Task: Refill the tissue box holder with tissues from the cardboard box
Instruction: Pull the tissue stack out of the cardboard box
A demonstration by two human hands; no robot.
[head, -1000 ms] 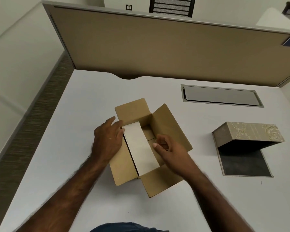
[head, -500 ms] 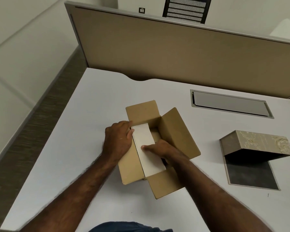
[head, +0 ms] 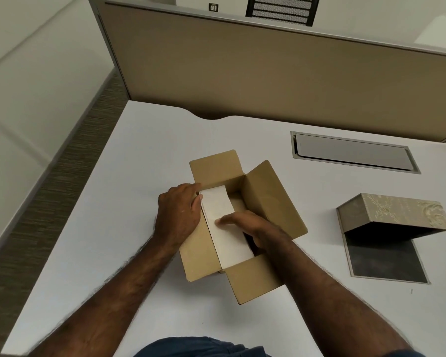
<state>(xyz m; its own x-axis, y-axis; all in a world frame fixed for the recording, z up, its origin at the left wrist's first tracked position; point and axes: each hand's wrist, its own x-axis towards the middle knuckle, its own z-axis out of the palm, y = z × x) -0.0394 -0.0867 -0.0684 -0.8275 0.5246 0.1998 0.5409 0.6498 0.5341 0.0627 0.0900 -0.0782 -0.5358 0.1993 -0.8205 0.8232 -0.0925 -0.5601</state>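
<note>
An open brown cardboard box (head: 271,202) sits mid-desk with its flaps spread. A white tissue pack (head: 218,207) stands in its left half. My left hand (head: 179,215) rests on the box's left wall, fingertips against the pack's far end. My right hand (head: 250,229) reaches inside the box, thumb on top of the pack and fingers down along its right side, gripping it. The patterned beige tissue box holder (head: 402,211) lies at the right, its cover propped open over a dark base (head: 386,264).
The white desk (head: 129,191) ends at a tan partition (head: 268,73) behind. A grey cable hatch (head: 353,152) is set in the desk behind the holder. The desk's left edge drops to carpeted floor (head: 44,197).
My right hand has gone from hovering over the box to reaching inside it and closing on the tissue pack. My left hand has stayed on the box's left side.
</note>
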